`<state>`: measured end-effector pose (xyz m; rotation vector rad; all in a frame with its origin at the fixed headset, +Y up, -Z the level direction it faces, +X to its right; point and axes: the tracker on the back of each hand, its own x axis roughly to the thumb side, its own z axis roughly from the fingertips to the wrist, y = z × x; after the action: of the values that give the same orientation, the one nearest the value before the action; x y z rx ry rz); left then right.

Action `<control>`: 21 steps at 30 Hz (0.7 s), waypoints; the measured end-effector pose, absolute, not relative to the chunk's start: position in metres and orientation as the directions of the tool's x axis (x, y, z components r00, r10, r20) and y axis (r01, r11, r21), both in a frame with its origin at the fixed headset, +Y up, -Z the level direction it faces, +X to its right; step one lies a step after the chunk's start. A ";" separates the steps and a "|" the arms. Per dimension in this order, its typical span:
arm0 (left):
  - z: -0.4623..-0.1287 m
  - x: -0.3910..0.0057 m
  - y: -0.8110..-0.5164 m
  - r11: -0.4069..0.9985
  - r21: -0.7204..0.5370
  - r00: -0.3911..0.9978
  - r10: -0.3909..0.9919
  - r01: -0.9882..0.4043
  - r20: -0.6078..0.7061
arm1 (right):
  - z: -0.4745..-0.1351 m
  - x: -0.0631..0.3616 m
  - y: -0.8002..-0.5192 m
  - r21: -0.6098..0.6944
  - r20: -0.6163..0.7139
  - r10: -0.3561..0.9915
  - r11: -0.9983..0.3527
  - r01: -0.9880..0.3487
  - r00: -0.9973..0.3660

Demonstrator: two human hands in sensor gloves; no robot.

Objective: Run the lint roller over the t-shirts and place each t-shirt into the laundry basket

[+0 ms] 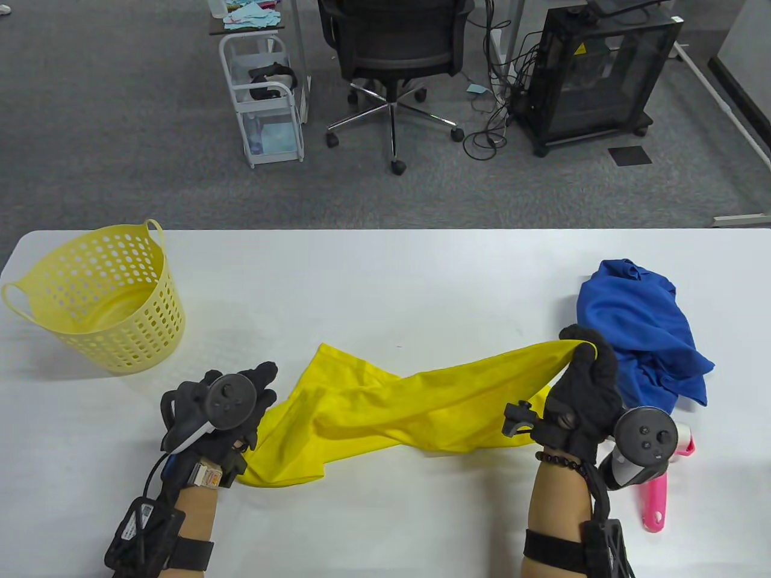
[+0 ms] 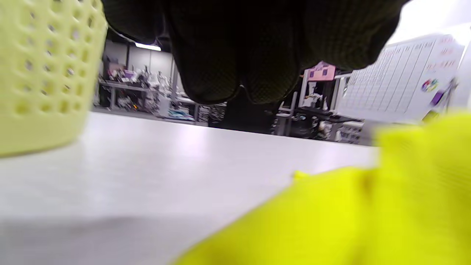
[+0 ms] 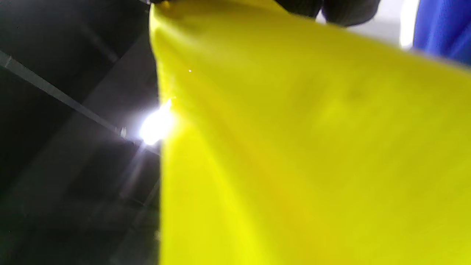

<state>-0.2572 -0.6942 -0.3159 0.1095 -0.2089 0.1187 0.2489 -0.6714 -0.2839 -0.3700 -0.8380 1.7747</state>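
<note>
A yellow t-shirt [image 1: 385,409] lies twisted across the near middle of the white table [image 1: 385,271]. My right hand [image 1: 583,352] pinches its right end and holds that end raised; the cloth [image 3: 312,147] fills the right wrist view under the fingertips [image 3: 342,11]. My left hand [image 1: 256,391] sits at the shirt's left edge with loosely curled fingers [image 2: 235,55] that hold nothing I can see; the shirt [image 2: 368,213] lies just to their right. A crumpled blue t-shirt [image 1: 644,325] lies behind my right hand. The pink lint roller [image 1: 655,494] lies at the near right, partly behind the tracker.
A yellow perforated laundry basket [image 1: 102,295] stands at the table's far left with nothing visible inside, and shows close by in the left wrist view [image 2: 40,73]. Beyond the table are an office chair [image 1: 394,48], a white cart [image 1: 265,96] and a black cabinet [image 1: 602,66].
</note>
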 end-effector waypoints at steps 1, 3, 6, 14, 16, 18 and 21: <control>-0.316 -0.256 -0.695 0.989 0.090 0.968 0.091 -0.115 0.235 | -0.286 0.248 -0.674 -0.685 0.144 0.930 -0.153 -0.712 -0.339; -0.316 -0.248 -0.699 0.992 0.014 0.929 0.113 -0.126 0.352 | -0.291 0.245 -0.681 -0.646 0.141 0.952 -0.120 -0.754 -0.272; -0.314 -0.230 -0.712 0.977 -0.212 0.933 0.102 -0.028 0.344 | -0.294 0.245 -0.684 -0.636 0.117 0.946 -0.161 -0.754 -0.301; -0.317 -0.195 -0.765 0.903 -0.335 0.921 -0.140 0.270 0.363 | -0.300 0.238 -0.689 -0.557 0.136 0.947 -0.170 -0.813 -0.291; -0.319 -0.202 -0.750 0.978 -0.142 0.947 -0.107 0.155 0.302 | -0.306 0.233 -0.685 -0.458 0.132 0.896 -0.323 -0.828 -0.423; -0.319 -0.214 -0.731 0.999 -0.011 0.964 -0.048 0.053 0.262 | -0.307 0.226 -0.681 -0.465 0.103 0.825 -0.453 -0.761 -0.555; -0.314 -0.246 -0.698 0.972 0.185 0.976 0.111 -0.146 0.188 | -0.305 0.217 -0.673 -0.506 0.105 0.717 -0.558 -0.658 -0.689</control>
<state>-0.2457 -0.6977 -0.3143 0.1992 -0.1773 0.1302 0.2173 -0.6735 -0.3045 -0.1437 -0.6659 2.2389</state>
